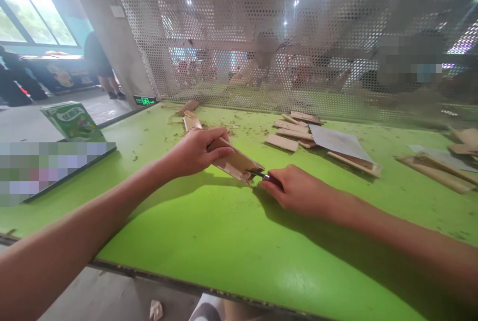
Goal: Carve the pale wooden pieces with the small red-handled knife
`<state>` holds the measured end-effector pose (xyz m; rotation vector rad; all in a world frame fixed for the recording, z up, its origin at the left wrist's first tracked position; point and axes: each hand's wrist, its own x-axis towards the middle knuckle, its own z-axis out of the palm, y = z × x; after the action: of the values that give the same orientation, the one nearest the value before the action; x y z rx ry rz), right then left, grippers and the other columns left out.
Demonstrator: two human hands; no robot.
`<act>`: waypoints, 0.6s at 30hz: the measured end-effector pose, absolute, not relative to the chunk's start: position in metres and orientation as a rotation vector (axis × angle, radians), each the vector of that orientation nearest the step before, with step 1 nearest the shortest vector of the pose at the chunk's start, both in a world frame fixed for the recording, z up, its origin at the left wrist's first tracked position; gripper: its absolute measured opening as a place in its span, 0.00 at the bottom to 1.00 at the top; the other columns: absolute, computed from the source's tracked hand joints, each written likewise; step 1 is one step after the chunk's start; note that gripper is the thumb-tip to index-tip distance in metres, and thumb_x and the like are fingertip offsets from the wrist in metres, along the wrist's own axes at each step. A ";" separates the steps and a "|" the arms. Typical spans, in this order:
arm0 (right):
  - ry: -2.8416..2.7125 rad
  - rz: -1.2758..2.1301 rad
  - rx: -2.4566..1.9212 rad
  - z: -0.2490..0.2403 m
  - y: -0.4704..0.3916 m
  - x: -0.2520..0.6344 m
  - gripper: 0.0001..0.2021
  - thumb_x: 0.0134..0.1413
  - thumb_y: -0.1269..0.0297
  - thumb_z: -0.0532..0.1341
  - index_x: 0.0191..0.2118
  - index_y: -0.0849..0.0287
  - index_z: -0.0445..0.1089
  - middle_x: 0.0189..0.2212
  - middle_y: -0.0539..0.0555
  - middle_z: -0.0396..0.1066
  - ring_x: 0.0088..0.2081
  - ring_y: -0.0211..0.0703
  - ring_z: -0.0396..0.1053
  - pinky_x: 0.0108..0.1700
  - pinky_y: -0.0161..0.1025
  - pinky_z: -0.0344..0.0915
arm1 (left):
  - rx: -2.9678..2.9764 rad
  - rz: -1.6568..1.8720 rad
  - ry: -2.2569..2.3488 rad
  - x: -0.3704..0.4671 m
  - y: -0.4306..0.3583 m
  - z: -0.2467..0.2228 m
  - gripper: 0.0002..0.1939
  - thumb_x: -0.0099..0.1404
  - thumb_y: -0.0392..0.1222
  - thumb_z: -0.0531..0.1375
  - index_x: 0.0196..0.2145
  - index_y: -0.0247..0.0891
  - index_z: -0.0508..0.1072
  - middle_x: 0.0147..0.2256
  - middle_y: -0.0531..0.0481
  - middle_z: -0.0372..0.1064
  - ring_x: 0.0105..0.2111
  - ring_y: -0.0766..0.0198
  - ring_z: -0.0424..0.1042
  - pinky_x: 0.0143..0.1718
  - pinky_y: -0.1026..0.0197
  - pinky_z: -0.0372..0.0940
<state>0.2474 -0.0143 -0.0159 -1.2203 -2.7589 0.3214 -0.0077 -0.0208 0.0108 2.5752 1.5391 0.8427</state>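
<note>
As the left hand (201, 151) pinches the pale piece (236, 163), the right hand (297, 186), closed round a slim tool (266, 177), seems to be carving the end jutting rightward from that pinch, any next stroke calling for steady, controlled pressure

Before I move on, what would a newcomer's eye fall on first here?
First, the bright green table, wide across the picture. Near its middle, the left hand grips a piece of wood while the right hand holds a tool at the wood's near end. Behind the table rises a perforated screen.
</note>
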 end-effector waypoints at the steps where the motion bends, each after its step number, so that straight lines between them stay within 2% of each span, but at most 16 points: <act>1: -2.759 0.366 -1.228 -0.015 -0.013 0.247 0.19 0.64 0.54 0.49 0.28 0.59 0.68 0.22 0.52 0.69 0.19 0.34 0.58 0.24 0.36 0.47 | 2.578 0.838 1.538 -0.008 -0.020 0.011 0.17 0.63 0.54 0.56 0.32 0.36 0.70 0.24 0.55 0.67 0.24 0.69 0.62 0.27 0.65 0.55; 6: -2.776 0.437 -1.255 -0.014 -0.007 0.247 0.21 0.64 0.51 0.49 0.29 0.60 0.69 0.23 0.52 0.70 0.21 0.35 0.60 0.24 0.35 0.47 | 2.509 0.786 1.522 -0.014 -0.015 0.010 0.17 0.60 0.54 0.60 0.37 0.37 0.70 0.28 0.53 0.70 0.27 0.67 0.66 0.28 0.65 0.57; 12: -2.788 0.042 -1.179 -0.021 -0.006 0.249 0.21 0.65 0.51 0.48 0.32 0.60 0.70 0.24 0.54 0.71 0.22 0.36 0.58 0.26 0.37 0.45 | 2.392 0.553 1.343 -0.028 -0.004 0.006 0.13 0.60 0.45 0.60 0.41 0.36 0.72 0.32 0.50 0.73 0.28 0.66 0.69 0.30 0.64 0.62; 18: -2.779 -0.143 -1.114 -0.028 -0.008 0.249 0.20 0.66 0.52 0.46 0.33 0.59 0.68 0.26 0.54 0.72 0.22 0.37 0.59 0.26 0.38 0.43 | 2.523 0.536 1.303 -0.033 0.001 0.000 0.15 0.57 0.34 0.57 0.43 0.38 0.72 0.40 0.49 0.73 0.39 0.62 0.71 0.41 0.61 0.65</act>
<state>0.2488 -0.0077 -0.0276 -1.1137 -2.7789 -0.1426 -0.0330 0.0012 0.0004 2.5227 1.3030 0.5359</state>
